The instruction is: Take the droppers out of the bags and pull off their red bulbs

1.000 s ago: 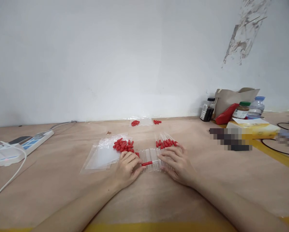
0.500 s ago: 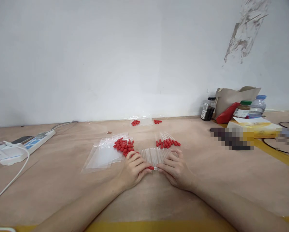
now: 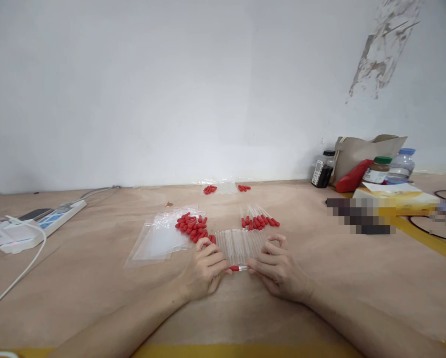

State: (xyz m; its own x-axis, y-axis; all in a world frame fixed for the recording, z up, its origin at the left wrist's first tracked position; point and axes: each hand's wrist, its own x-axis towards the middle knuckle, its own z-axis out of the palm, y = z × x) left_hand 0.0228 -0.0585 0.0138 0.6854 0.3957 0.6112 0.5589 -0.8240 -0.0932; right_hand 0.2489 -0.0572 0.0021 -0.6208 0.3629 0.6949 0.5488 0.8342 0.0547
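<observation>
Between my hands lies a dropper with a red rubber bulb (image 3: pixel 234 268) at its left end and a clear glass tube (image 3: pixel 243 268) running right. My left hand (image 3: pixel 207 267) is closed, pinching the bulb end. My right hand (image 3: pixel 279 269) pinches the tube, its far part hidden under the fingers. Just beyond, a row of clear glass tubes (image 3: pixel 239 246) lies side by side. A pile of red rubber bulbs (image 3: pixel 192 227) sits behind my left hand. Past the tubes at right, droppers with red bulbs (image 3: pixel 260 222) lie with their tips pointing away.
Clear plastic bags (image 3: pixel 157 242) lie left of the tubes. Near the wall, another bag (image 3: pixel 224 188) has small red groups at its ends. A power strip (image 3: pixel 45 228) with a white cable is at left; bottles, a red pouch (image 3: pixel 353 176) and a yellow pack (image 3: pixel 405 199) stand right.
Both hands have come slightly nearer to me with the dropper, away from the row of tubes. More of the red bulb and glass tube now shows between my fingers.
</observation>
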